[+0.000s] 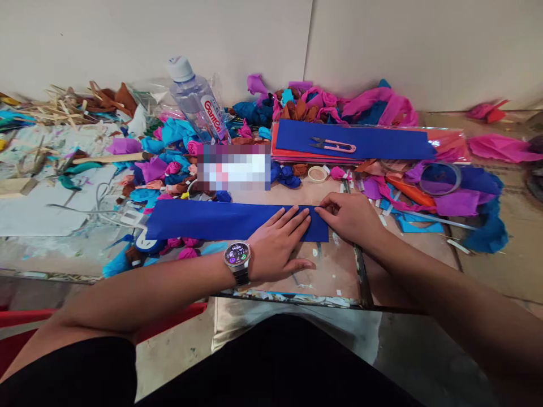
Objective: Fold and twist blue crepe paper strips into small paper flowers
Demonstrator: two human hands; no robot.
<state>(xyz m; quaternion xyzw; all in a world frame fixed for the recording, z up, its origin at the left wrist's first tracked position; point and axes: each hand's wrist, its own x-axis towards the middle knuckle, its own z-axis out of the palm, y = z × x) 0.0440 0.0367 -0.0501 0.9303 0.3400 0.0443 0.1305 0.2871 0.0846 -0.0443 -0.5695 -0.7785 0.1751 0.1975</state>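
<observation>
A long dark blue strip lies flat across the middle of the table. My left hand rests on it, palm down with the fingers spread, and the wrist wears a watch. At the strip's right end, my right hand pinches the upper corner between thumb and fingertips. Farther back, a second blue piece lies on a plastic-wrapped red stack, with small pink-handled snips on top. A ring of pale tape sits between the two blue pieces.
A water bottle leans among crumpled coloured paper at the back. Wood slivers are heaped at the far left. A wide clear tape roll and purple scraps lie on the right. A white cable trails at left.
</observation>
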